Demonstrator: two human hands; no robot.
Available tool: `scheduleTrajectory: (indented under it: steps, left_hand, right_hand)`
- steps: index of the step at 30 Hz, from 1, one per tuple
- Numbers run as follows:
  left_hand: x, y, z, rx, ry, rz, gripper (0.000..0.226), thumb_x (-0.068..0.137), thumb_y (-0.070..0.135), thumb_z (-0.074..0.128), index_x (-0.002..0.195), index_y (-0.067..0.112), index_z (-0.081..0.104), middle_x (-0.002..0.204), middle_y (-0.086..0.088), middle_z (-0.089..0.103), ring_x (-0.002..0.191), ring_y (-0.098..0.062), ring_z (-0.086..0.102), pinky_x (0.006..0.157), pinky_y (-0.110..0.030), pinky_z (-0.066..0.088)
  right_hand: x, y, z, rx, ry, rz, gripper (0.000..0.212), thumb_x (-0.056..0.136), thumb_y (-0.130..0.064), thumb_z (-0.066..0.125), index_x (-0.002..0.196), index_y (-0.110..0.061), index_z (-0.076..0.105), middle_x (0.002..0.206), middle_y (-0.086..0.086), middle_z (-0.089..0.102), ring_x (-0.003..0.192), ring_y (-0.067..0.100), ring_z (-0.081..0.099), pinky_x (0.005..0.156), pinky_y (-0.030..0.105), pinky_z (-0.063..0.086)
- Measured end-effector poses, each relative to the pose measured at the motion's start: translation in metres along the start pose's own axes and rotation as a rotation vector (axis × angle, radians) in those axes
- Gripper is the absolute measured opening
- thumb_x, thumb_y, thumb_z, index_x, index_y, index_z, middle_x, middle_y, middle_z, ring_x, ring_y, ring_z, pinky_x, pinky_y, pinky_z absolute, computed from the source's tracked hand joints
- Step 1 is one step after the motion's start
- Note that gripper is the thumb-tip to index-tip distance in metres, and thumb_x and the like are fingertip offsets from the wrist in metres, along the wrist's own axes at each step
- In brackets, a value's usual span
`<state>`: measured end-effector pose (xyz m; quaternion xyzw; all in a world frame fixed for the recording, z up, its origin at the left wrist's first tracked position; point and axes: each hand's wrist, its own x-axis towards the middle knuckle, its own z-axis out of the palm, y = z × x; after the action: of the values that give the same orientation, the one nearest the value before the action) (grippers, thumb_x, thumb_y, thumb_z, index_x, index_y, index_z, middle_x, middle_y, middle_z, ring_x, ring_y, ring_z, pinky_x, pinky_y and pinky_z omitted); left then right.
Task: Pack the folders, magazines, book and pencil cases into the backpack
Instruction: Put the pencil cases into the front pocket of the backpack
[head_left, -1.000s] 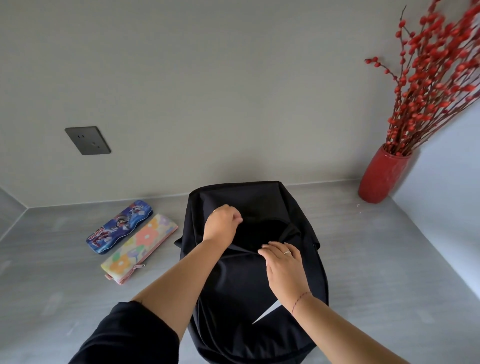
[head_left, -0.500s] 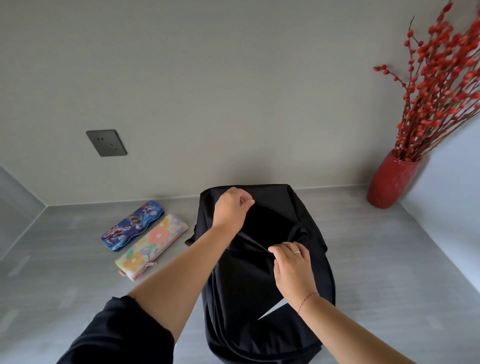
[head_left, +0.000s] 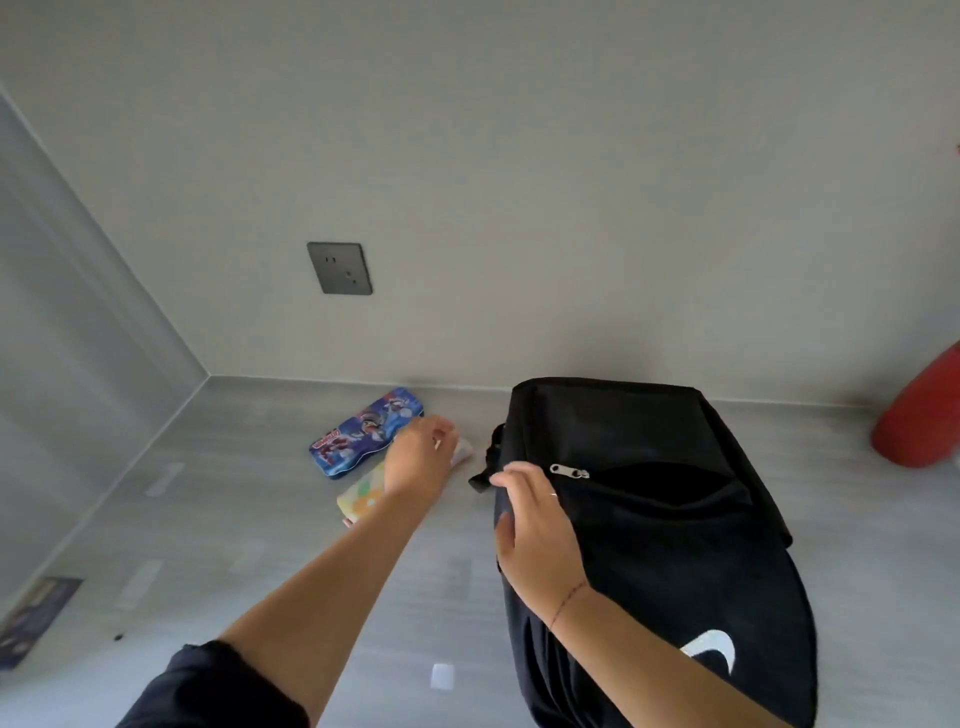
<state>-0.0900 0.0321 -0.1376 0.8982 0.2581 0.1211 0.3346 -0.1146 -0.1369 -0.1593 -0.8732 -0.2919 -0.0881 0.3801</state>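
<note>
The backpack sits on the tabletop, front pocket unzipped — the right grip rests on it, fingers loose. The left grip covers the floral pencil case beside the blue pencil case — blurred, hold unclear.

Dark grey wall socket on pale wall, red vase far right of and lower than socket, small white scrap on grey surface well below socket

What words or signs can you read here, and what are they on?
No word reads clearly.
Blue pencil case: red lettering, too blurred to read.
Black backpack: a white swoosh mark, no letters.
Booklet at the left edge: print too blurred.
</note>
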Motion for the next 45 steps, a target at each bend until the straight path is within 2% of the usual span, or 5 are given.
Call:
scheduleTrajectory:
  steps: [9, 14, 22, 40, 45]
  left_hand:
    - [0.062, -0.109, -0.04, 0.054, -0.139, -0.179, 0.025, 0.093, 0.028, 0.052, 0.108, 0.014, 0.066, 0.115, -0.01, 0.067, 0.106, -0.03, 0.06, 0.082, -0.031, 0.044]
    - [0.091, -0.143, -0.028, 0.118, -0.401, -0.223, 0.036, 0.095, 0.036, 0.047, 0.117, 0.012, 0.06, 0.113, -0.012, 0.066, 0.104, -0.029, 0.062, 0.086, -0.033, 0.049]
    - [0.103, -0.155, -0.003, 0.078, -0.642, -0.213, 0.02, 0.092, 0.032, 0.054, 0.106, 0.018, 0.053, 0.104, -0.006, 0.057, 0.087, -0.02, 0.053, 0.074, -0.027, 0.041]
    - [0.053, -0.096, -0.036, -0.218, -0.409, -0.159, 0.032, 0.085, 0.041, 0.066, 0.073, 0.014, 0.054, 0.065, 0.0, 0.047, 0.056, -0.012, 0.044, 0.048, -0.018, 0.034]
    - [0.018, -0.041, -0.045, -0.385, -0.277, -0.211, 0.038, 0.093, 0.047, 0.051, 0.074, 0.016, 0.061, 0.067, -0.001, 0.056, 0.059, -0.015, 0.049, 0.053, -0.024, 0.037]
  right_hand:
    - [0.056, -0.028, 0.108, 0.3, -0.319, 0.613, 0.056, 0.085, -0.012, 0.056, 0.137, -0.011, 0.036, 0.138, 0.005, 0.037, 0.127, 0.021, 0.045, 0.102, 0.027, 0.037]
    - [0.086, -0.025, 0.152, 0.839, -0.361, 1.179, 0.053, 0.063, -0.033, 0.069, 0.109, -0.021, 0.045, 0.095, 0.009, 0.045, 0.086, 0.023, 0.052, 0.085, 0.033, 0.045]
    - [0.107, -0.015, 0.182, 1.158, -0.158, 1.389, 0.021, 0.091, -0.011, 0.056, 0.111, -0.006, 0.054, 0.088, 0.009, 0.061, 0.076, 0.019, 0.057, 0.078, 0.033, 0.048]
    - [0.086, -0.042, 0.12, 1.09, -0.106, 0.938, 0.022, 0.092, -0.01, 0.054, 0.114, -0.012, 0.058, 0.1, 0.012, 0.067, 0.081, 0.024, 0.065, 0.057, 0.028, 0.055]
    - [0.063, -0.043, 0.061, 1.052, -0.05, 0.829, 0.021, 0.087, -0.016, 0.063, 0.106, -0.009, 0.064, 0.102, 0.012, 0.07, 0.091, 0.029, 0.068, 0.08, 0.042, 0.057]
